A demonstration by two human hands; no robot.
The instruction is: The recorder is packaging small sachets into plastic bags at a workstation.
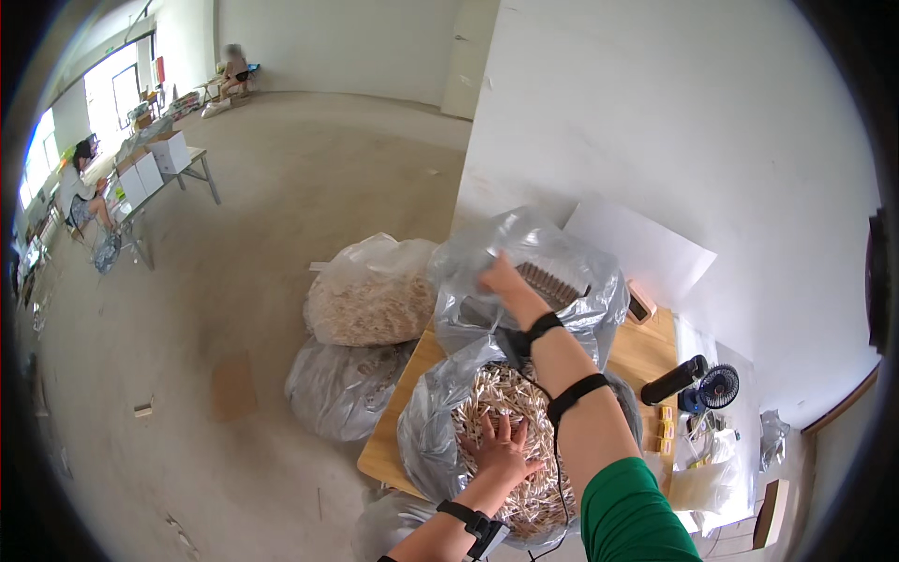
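Note:
My left hand (501, 457) lies with fingers spread on a heap of loose cotton swabs (506, 389), thin sticks with white tips. The swabs fill an open grey plastic bag (428, 426) on the wooden table (393, 445). Stretched forward, my right hand (502, 274) is over the left side of a second grey plastic bag (524, 229). Its fingers are blurred, so I cannot make out whether they hold anything. Inside that far bag, right of my hand, a row of brown, stick-like pieces (552, 283) shows. Both forearms wear black straps, and a cable hangs from the right one.
Left of the table, a full clear bag (370, 290) rests on a grey bag (342, 389). On the right stand a pink-framed device (641, 302), a black cylinder (674, 379) and a small fan (718, 385). Farther off, a person (82, 192) sits by a table with white boxes (140, 178).

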